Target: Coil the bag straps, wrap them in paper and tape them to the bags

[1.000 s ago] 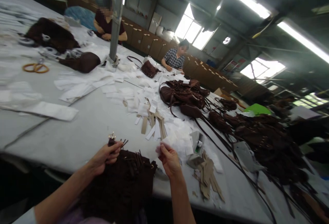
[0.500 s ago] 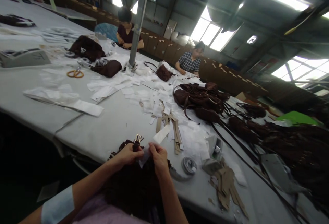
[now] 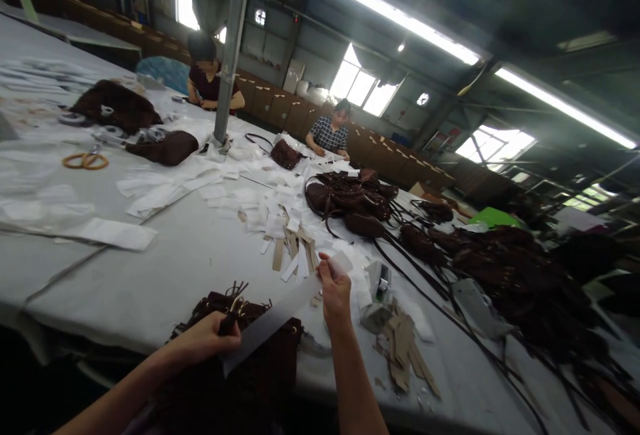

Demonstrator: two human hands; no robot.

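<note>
My left hand (image 3: 213, 336) is closed around a dark brown strap end with a gold buckle (image 3: 235, 308) above the fingers. My right hand (image 3: 335, 292) pinches a long white translucent strip (image 3: 280, 308) near its upper end. From there the strip slants down to the left, its lower end just beside my left fingers; whether they touch it I cannot tell. Under both hands lies a dark brown bag (image 3: 270, 362) with gold rings and thin tassels, at the table's front edge and over my lap. Its lower part is lost in shadow.
Tan strips (image 3: 295, 248) and white paper pieces litter the table. A tape dispenser (image 3: 377, 292) stands to the right, near cardboard strips (image 3: 403, 348). Brown bags (image 3: 350, 198) are heaped beyond. Orange-handled scissors (image 3: 85, 160) lie left. Two people sit across, near a metal post (image 3: 233, 48).
My right hand has moved up and away from my left, so the white strip now stretches long between them. My left hand keeps the buckled strap. The view has swung right.
</note>
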